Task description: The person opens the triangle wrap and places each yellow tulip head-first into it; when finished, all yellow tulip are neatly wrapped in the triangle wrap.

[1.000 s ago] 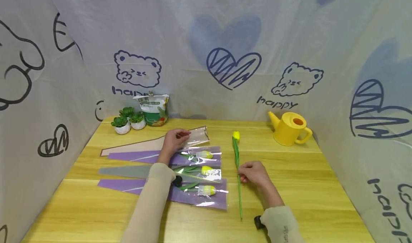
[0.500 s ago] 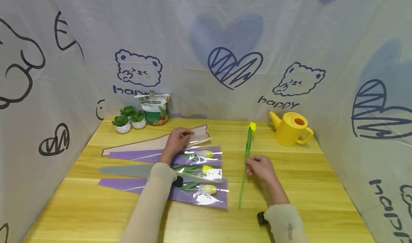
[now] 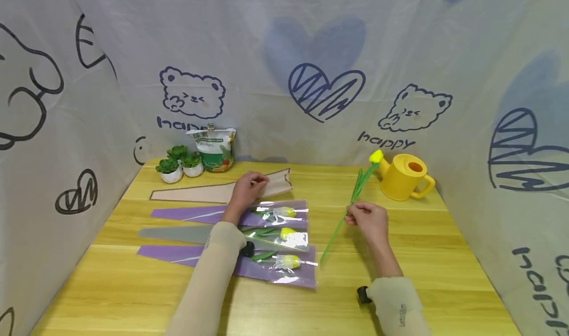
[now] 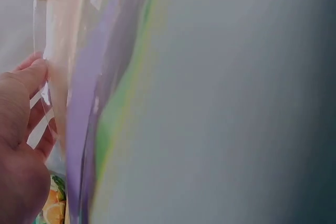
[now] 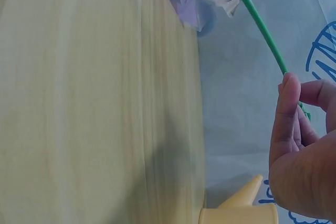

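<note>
In the head view my right hand (image 3: pixel 370 222) pinches the green stem of a yellow tulip (image 3: pixel 376 156) between thumb and fingertips. The flower slants up to the right, its stem end low to the left. The right wrist view shows the stem (image 5: pixel 261 23) between thumb and forefinger. My left hand (image 3: pixel 246 192) pinches the edge of a pale pink flower sleeve (image 3: pixel 191 193) with a brown border. In the left wrist view, thumb and finger hold the clear film of this sleeve (image 4: pixel 59 40). Part of the sleeve is hidden under the hand.
Three sleeved yellow tulips lie in a row: a purple sleeve (image 3: pixel 178 213), a grey sleeve (image 3: pixel 178 235) and another purple sleeve (image 3: pixel 169 252). Behind stand a yellow watering can (image 3: pixel 395 180), small potted succulents (image 3: pixel 170 170) and a clipped green-white bag (image 3: pixel 215 150). A printed cloth (image 3: pixel 262 113) encloses the table.
My right hand has lifted the tulip and tilted it, the bloom moving right toward the watering can and the stem end swinging left. The pink sleeve's narrow end has risen slightly in view.
</note>
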`<state>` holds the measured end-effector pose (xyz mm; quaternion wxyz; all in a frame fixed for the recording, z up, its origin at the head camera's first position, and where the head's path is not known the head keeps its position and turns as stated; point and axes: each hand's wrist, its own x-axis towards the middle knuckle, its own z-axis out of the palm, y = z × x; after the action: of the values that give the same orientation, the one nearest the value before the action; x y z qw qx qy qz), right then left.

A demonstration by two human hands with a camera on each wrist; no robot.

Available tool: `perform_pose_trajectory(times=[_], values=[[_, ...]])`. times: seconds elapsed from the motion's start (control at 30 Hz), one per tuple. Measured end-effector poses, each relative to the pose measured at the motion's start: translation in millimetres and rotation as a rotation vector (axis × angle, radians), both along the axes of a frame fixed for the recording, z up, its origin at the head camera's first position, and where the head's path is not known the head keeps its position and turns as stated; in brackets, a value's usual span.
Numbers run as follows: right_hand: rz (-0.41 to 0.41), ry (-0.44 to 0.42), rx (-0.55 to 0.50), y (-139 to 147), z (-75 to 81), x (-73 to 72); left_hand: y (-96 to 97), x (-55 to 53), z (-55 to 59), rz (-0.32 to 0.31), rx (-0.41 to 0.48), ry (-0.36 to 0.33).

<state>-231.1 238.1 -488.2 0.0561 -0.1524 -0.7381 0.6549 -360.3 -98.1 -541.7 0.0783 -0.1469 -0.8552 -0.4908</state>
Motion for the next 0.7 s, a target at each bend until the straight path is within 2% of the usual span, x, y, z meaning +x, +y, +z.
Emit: perform_pose_trajectory(times=[0.13,0.33,0.5,0.7], values=[[-0.024,0.011,-0.04,-0.5,1.7,-1.2,4.8,0.0,2.6,-0.009,-0.014,-0.009],[-0.077,0.067,-0.115,1.1,2.9,-5.6,7.7,1.7,-0.5,-0.001,-0.043,0.016],[-0.131,0.123,-0.14,3.6,6.2,-9.8,5.7,4.3,-1.4,-0.023,-0.016,-0.012],[-0.178,0.182,-0.148,7.1,10.9,-12.5,4.8,5.5,-4.4,-0.03,0.002,0.004]])
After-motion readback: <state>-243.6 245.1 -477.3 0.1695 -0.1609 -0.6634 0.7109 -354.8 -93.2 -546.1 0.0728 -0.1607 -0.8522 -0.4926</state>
